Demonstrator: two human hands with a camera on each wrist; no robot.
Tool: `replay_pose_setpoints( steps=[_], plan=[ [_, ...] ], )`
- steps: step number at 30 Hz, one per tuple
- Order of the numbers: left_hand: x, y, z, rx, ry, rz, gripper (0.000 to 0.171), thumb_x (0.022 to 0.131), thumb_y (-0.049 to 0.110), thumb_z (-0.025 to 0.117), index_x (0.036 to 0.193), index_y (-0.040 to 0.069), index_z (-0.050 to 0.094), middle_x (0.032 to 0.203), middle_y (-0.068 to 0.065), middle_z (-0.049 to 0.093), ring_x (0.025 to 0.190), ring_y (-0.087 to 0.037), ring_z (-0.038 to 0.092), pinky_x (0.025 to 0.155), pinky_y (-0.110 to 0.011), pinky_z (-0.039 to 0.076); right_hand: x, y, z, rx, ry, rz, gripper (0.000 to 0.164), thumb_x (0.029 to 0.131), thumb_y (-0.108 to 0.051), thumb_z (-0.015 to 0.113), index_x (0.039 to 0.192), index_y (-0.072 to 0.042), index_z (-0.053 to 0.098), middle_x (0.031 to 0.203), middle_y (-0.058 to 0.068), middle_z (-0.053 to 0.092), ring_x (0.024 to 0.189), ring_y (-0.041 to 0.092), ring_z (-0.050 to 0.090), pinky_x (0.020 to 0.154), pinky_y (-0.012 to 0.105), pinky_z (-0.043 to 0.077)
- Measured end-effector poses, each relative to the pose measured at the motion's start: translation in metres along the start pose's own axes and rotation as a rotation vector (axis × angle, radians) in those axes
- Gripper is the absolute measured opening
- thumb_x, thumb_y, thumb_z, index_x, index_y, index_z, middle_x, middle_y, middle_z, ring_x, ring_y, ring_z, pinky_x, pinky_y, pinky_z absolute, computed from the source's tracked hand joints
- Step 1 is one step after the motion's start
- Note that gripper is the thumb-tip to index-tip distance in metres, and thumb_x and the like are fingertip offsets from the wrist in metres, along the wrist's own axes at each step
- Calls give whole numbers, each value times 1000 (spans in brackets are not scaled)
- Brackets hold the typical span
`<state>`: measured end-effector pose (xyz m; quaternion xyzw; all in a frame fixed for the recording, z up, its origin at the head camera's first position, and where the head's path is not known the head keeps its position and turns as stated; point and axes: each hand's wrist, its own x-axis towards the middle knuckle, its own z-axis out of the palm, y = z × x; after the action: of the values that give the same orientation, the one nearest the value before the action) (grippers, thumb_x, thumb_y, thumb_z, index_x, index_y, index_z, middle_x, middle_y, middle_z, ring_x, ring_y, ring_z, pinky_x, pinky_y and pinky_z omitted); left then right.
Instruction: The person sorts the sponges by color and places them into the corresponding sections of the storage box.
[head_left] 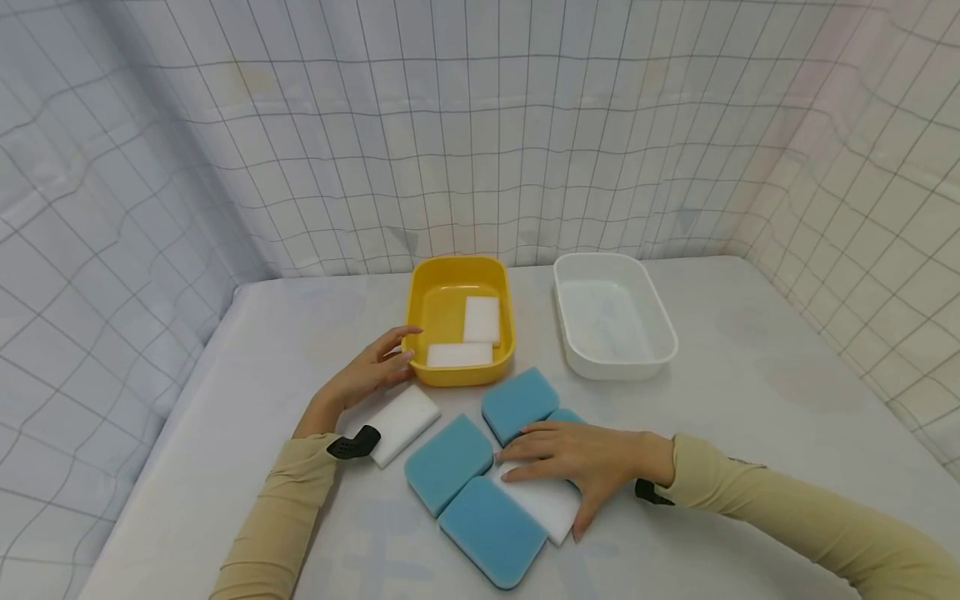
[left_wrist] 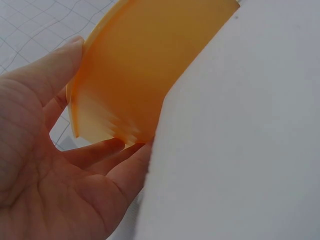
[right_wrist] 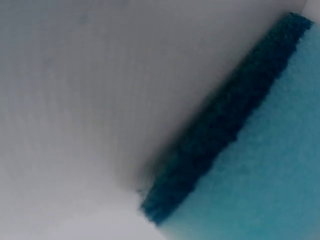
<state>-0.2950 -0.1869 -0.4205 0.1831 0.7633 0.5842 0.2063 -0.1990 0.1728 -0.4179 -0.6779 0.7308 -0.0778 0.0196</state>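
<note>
Only the right wrist view shows a dark scouring layer (right_wrist: pixel 225 120) along one side of a blue sponge (right_wrist: pixel 270 175); the right hand itself appears only in the head view. The left wrist view adds the outer wall of the yellow tub (head_left: pixel 459 377), with the left hand (head_left: pixel 370 369) at it: the thumb lies along the rim and other fingers meet the wall, gripping it. From the head view, a fingertip reaches over the tub's left rim.

Inside the yellow tub lie two white blocks (head_left: pixel 481 320), one lengthwise at the right, one crosswise at the near end. To the tub's right stands a white tub (head_left: pixel 617 369), its inner floor in sight. Just in front of the yellow tub, toward the left, lies a third white block (head_left: pixel 407 422). Farther forward and right, the right hand (head_left: pixel 573 454) spreads its fingers over a fourth white block (head_left: pixel 542 500), among four blue sponges (head_left: pixel 493 531).
</note>
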Motion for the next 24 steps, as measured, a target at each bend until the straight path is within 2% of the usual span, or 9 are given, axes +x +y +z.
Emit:
replay_pose_setpoints(
  steps=[9,16,24],
  plan=[
    [1,1,-1,6,5,8,56,98,29,48,145,12,24,158,-17,-8,145,-38,13,101,-29,46,0,-1,-2,14,-15,24,95,69,-67,68,145,-18,36,149,6,38,138,23,36,113,45,32],
    [0,-2,-1,7,2,-2,54,98,29,48,145,14,25,158,-16,-8,145,-39,10,104,-35,43,-2,-6,-1,3,9,37,90,70,-63,69,144,-22,37,146,4,40,136,20,37,112,45,33],
    [1,-4,-1,-17,-4,8,54,99,27,47,145,12,24,157,-17,-8,145,-39,10,101,-30,46,-7,-8,-2,12,57,24,90,72,-62,70,144,-20,36,145,7,39,135,20,36,111,44,35]
  ],
)
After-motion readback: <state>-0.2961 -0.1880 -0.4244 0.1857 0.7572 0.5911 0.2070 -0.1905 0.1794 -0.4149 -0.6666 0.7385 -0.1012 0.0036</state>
